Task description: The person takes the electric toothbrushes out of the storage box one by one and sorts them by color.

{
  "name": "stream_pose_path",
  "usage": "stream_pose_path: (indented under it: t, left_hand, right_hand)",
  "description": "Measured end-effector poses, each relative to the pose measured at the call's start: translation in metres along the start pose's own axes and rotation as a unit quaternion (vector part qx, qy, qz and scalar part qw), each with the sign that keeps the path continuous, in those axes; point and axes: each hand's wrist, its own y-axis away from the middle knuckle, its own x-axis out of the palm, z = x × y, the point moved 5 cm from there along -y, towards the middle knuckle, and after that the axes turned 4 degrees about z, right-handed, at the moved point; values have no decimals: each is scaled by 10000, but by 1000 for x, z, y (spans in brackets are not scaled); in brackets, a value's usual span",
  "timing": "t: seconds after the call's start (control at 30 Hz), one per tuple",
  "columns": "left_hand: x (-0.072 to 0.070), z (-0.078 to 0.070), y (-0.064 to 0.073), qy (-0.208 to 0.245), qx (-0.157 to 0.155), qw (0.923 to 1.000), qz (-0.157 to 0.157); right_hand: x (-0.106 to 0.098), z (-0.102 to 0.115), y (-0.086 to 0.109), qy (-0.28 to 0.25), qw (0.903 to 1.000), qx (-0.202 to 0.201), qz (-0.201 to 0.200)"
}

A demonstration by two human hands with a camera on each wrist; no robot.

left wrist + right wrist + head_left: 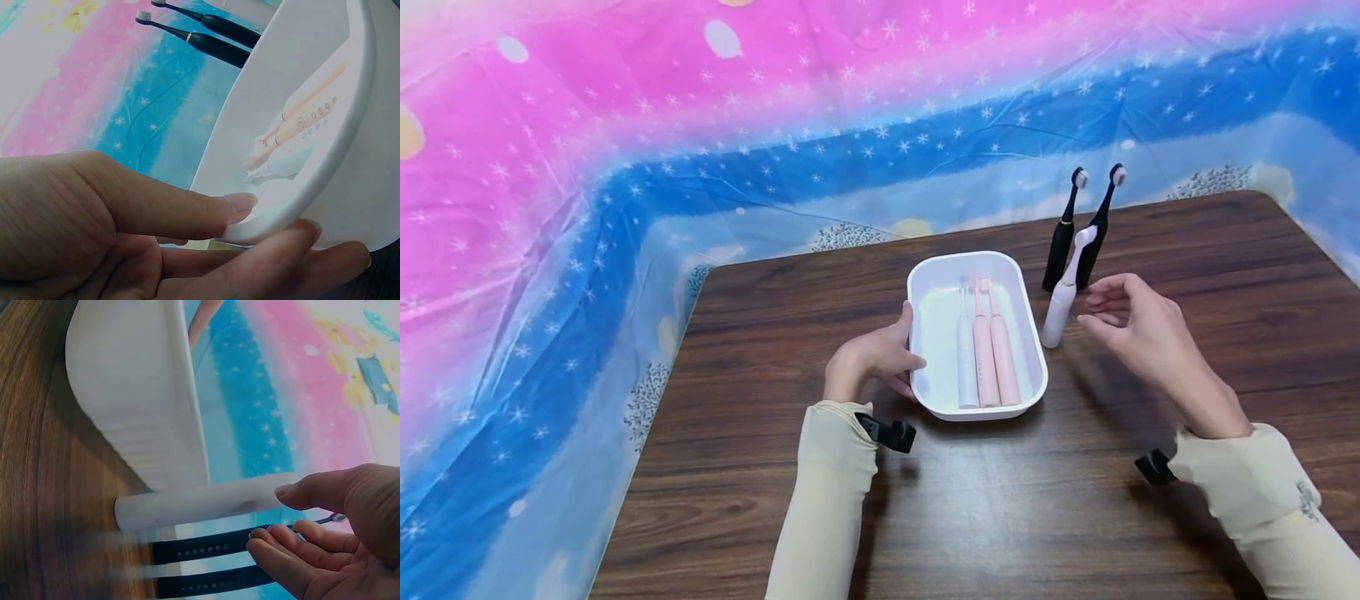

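Note:
My left hand (878,357) grips the left side of a white plastic tray (936,350), thumb over the rim and fingers under the outer wall. Inside lie a white electric toothbrush (967,362) and two pink ones (985,362), side by side with heads toward the far end. Just right of the tray, a white electric toothbrush (1060,312) stands upright on its base. Close beside it is my right hand (1146,329), its fingers loosely bent around nothing. In the right wrist view the thumb tip (289,494) overlaps the upper end of that brush's handle (187,506).
Two black electric toothbrushes (1060,250) stand upright behind the white one. Everything rests on a dark wood-grain table (760,333). A pink and blue patterned cloth (775,158) hangs along the table's far and left edges. Each wrist wears a black camera (891,435).

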Motion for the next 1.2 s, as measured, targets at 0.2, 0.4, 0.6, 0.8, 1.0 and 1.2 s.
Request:
stream_pose_path:
  t: [0.2, 0.4, 0.6, 0.8, 1.0, 1.2]
  left_hand:
    - [0, 0, 0, -7, 21, 10000, -5]
    - [0, 1, 0, 38, 16, 10000, -17]
    - [0, 1, 1, 44, 28, 10000, -11]
    - [-1, 2, 0, 30, 45, 10000, -22]
    - [0, 1, 1, 1, 22, 10000, -26]
    - [0, 2, 0, 13, 16, 10000, -39]
  right_hand:
    - [-2, 18, 9, -89, 9994, -303, -112]
    - [1, 38, 16, -171, 9983, -558, -87]
    - [8, 51, 16, -173, 9963, -840, -24]
    - [20, 59, 12, 8, 9965, -787, 290]
    - [36, 64, 7, -37, 9958, -458, 794]
    - [58, 68, 1, 25, 9926, -342, 1167]
